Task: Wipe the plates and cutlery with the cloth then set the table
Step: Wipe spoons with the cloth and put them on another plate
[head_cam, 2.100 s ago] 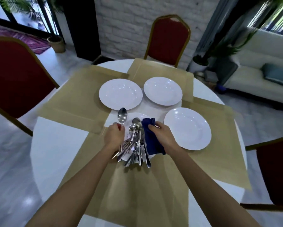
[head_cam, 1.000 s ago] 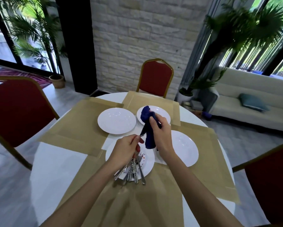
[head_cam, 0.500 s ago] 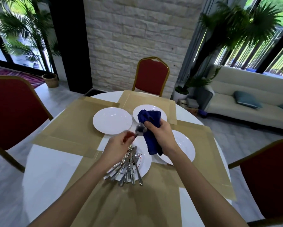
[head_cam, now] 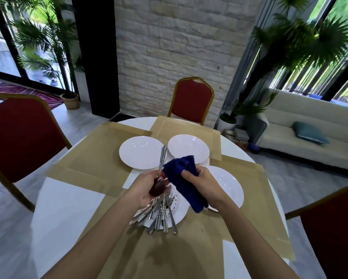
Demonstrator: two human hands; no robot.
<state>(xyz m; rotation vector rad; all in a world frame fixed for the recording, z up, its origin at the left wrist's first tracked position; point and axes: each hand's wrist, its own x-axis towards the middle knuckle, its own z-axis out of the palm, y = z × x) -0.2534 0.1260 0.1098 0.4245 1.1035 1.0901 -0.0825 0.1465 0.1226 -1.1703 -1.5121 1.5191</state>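
Head view: left grip (head_cam: pixel 147 190) clamped on a spoon (head_cam: pixel 162 161), handle pointing away; right grip (head_cam: pixel 204 184) clamped on the blue cloth (head_cam: pixel 181 172), just beside that handle. Remaining cutlery (head_cam: pixel 161 215) lies heaped on a plate (head_cam: pixel 180 213) toward the desk's (head_cam: pixel 68 208) near edge.

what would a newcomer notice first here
The dark blue cloth gripped in the right hand over the middle of the table, beside the left hand holding a spoon handle-up. Just below them, a heap of cutlery fans across the nearest white plate.
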